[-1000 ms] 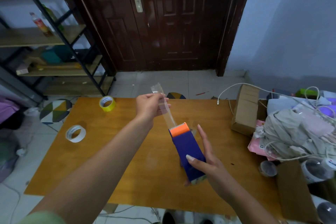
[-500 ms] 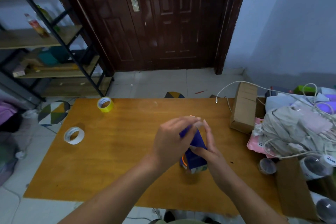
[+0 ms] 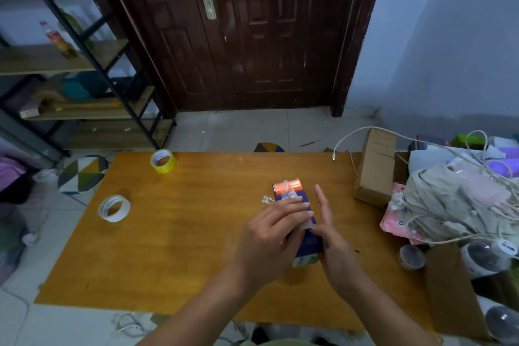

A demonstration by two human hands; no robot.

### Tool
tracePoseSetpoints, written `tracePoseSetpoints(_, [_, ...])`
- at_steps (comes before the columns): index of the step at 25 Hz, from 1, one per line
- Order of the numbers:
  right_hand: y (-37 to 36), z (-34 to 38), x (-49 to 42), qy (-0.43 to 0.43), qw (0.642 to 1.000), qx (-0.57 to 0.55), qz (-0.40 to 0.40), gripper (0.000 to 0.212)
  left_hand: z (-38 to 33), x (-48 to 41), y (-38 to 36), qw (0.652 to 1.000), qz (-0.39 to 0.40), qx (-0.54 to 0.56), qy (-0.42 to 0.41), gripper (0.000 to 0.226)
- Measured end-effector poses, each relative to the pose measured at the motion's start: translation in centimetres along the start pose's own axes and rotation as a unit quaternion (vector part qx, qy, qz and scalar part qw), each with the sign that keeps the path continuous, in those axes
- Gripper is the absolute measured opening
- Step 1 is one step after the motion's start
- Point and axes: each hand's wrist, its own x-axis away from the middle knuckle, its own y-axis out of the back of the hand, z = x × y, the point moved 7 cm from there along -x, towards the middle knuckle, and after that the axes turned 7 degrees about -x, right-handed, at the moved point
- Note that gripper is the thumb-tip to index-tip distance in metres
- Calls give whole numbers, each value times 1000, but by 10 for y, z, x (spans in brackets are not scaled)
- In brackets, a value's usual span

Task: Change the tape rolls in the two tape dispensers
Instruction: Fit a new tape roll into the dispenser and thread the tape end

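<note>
**Hidden or unclear.** The left hand (image 3: 269, 241) covers the middle of the blue tape dispenser (image 3: 307, 246), a box-shaped plastic body with an orange roller end (image 3: 292, 185). The dispenser's left side and underside are out of sight. The left thumb is hidden beneath the palm. A strip of clear tape (image 3: 289, 196) lies over the orange end and down the top face, and its lower end is hard to make out. Whether the dispenser's near end touches the bench cannot be told. The right border of the view cuts off a heap of grey cloth and white cables (image 3: 455, 202).

**Edges and room.** A wide stretch of the orange-brown wooden bench (image 3: 182, 247) shows to the left of the hands. A yellow tape roll (image 3: 163, 161) sits at the far left edge. A white tape roll (image 3: 114, 208) lies near the left edge. Both are well apart from the hands. A brown cardboard box (image 3: 375, 168) stands at the far right, near the orange end but not touching it. A small dark tape roll (image 3: 411, 256) lies by the right edge.

**Position.** The dispenser is right of bench centre, between the hands, with the orange end pointing away from the person. The left fingers are nearly straight, laid across the top face and pressing on the tape. The right hand (image 3: 334, 244) lies along the dispenser's right side, its fingers straight and together and its thumb resting on the top face.
</note>
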Motion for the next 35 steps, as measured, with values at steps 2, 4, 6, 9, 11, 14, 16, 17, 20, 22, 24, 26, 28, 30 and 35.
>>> tracePoseSetpoints(2, [3, -3, 1, -4, 1000, -20, -11, 67, 1, 6, -1, 1000, -2, -5, 5, 18])
tracePoseSetpoints(4, [6, -6, 1, -6, 999, -26, -28, 70, 0, 13, -2, 1000, -1, -9, 5, 19])
tracePoseSetpoints(6, [10, -10, 1, -11, 999, -9, -45, 70, -3, 19, -5, 1000, 5, -13, 2, 19])
tracePoseSetpoints(9, [13, -15, 2, -18, 998, 24, -53, 75, -7, 24, -7, 1000, 2, -22, -5, 15])
tracePoseSetpoints(11, [16, -16, 3, -18, 998, 32, -57, 82, -9, 25, -9, 1000, 4, -25, -13, 15])
tracePoseSetpoints(14, [23, -16, 2, -16, 996, 52, -74, 82, -7, 28, -14, 999, 11, -41, -25, 18])
tracePoseSetpoints(16, [34, -18, -1, -21, 993, 78, -90, 81, -5, 35, -22, 998, 22, -45, -27, 18])
tracePoseSetpoints(17, [39, -21, -3, -26, 991, 90, -93, 80, -4, 39, -28, 998, 35, -47, -28, 17])
tracePoseSetpoints(20, [60, -32, -9, -36, 977, 184, -97, 82, 2, 55, -51, 995, 88, -48, -21, 15])
tracePoseSetpoints(22, [73, -43, -16, -47, 941, 324, -86, 82, 10, 65, -70, 989, 143, -49, 3, 15])
tracePoseSetpoints(24, [87, -57, -22, -71, 910, 396, -97, 85, 21, 77, -89, 978, 195, -55, 41, 16])
tracePoseSetpoints(26, [102, -71, -29, -85, 878, 459, -109, 85, 32, 89, -103, 966, 232, -57, 94, 20])
tracePoseSetpoints(28, [116, -85, -37, -93, 853, 501, -115, 85, 43, 101, -117, 951, 264, -57, 149, 26])
tracePoseSetpoints(30, [127, -97, -44, -89, 834, 532, -111, 86, 55, 113, -129, 935, 290, -59, 194, 26])
tracePoseSetpoints(35, [134, -115, -52, -96, 783, 610, -83, 87, 73, 132, -145, 910, 319, -57, 260, 26])
